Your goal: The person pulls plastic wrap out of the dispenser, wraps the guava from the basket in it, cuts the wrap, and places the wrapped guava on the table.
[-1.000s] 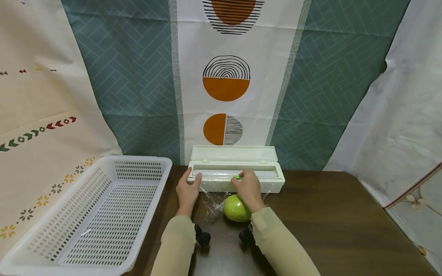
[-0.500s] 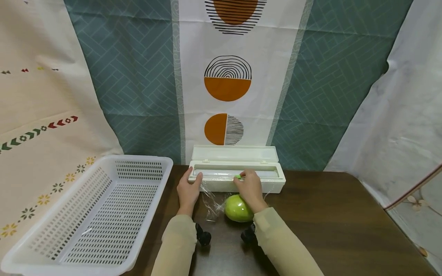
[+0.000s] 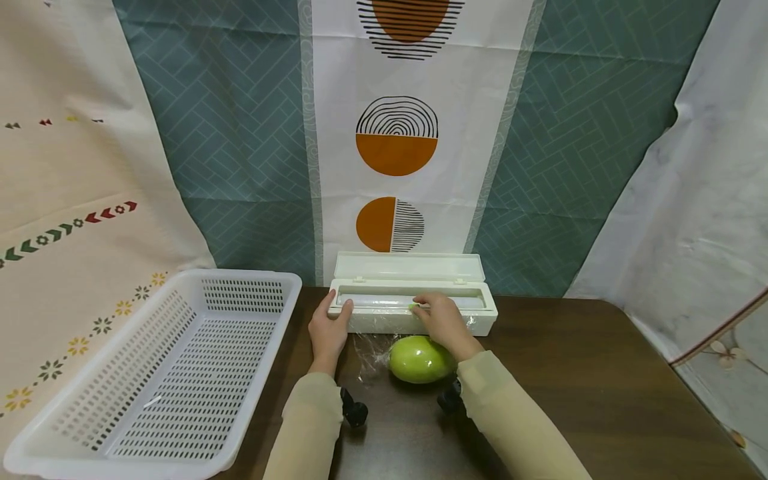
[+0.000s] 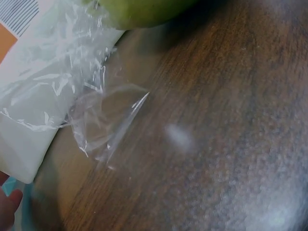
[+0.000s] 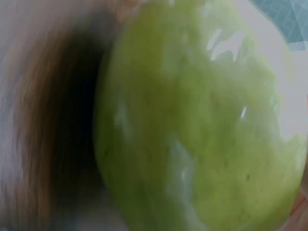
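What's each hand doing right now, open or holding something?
Left hand: closed, holding the box at its left end.
Right hand: closed, pinching the green tab.

Your surface (image 3: 600, 387) is dark, grained wood, bearing a white basket (image 3: 259, 373) left of your left hand (image 3: 328, 333), an open white box (image 3: 387, 325) touching that hand, a green fruit (image 3: 418, 361) just on your side of the right hand (image 3: 445, 323), and clear film (image 4: 103, 120) between both hands.
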`<state>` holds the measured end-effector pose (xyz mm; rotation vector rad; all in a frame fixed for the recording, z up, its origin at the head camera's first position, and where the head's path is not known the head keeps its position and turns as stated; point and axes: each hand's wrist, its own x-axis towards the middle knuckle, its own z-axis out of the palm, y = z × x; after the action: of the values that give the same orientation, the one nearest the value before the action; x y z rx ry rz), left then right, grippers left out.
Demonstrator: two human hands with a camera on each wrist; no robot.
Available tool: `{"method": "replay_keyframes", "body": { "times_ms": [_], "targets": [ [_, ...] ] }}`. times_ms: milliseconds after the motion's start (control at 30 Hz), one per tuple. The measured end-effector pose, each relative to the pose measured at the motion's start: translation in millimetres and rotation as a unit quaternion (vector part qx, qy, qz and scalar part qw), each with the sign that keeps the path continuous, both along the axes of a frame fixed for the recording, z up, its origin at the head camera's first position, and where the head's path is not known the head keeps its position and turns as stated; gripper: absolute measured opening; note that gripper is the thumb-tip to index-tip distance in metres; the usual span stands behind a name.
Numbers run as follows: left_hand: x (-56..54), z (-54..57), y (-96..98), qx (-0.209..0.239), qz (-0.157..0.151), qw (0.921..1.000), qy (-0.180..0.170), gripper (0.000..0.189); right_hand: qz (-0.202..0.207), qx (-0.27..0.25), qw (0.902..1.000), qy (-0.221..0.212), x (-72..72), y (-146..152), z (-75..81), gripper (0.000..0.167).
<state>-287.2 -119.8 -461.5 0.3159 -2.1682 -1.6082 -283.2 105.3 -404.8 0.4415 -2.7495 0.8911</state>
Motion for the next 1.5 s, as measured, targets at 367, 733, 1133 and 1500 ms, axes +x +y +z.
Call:
{"method": "replay_keyframes", "body": {
  "times_ms": [367,733,1133,1500],
  "targets": [
    [-1.2,-2.4,-1.4,0.005,-0.006,0.9999,-0.012,0.054,0.053,0.059,0.9968,0.008,-7.7,9,-0.7,0.018],
    [-0.1,0.3,-1.5,0.009,-0.005,0.9998,-0.014,0.054,0.075,0.076,0.9942,0.01,-12.4,15,-1.5,0.017],
    [1.1,1.1,-1.5,0.01,-0.006,0.9999,-0.003,0.054,0.082,0.086,0.9928,0.01,-9.1,15,4.5,0.016],
    [1.8,1.2,-1.1,0.01,-0.007,0.9999,-0.002,0.053,0.082,0.085,0.9929,0.009,-10.1,17,3.3,0.017]
  ]
}}
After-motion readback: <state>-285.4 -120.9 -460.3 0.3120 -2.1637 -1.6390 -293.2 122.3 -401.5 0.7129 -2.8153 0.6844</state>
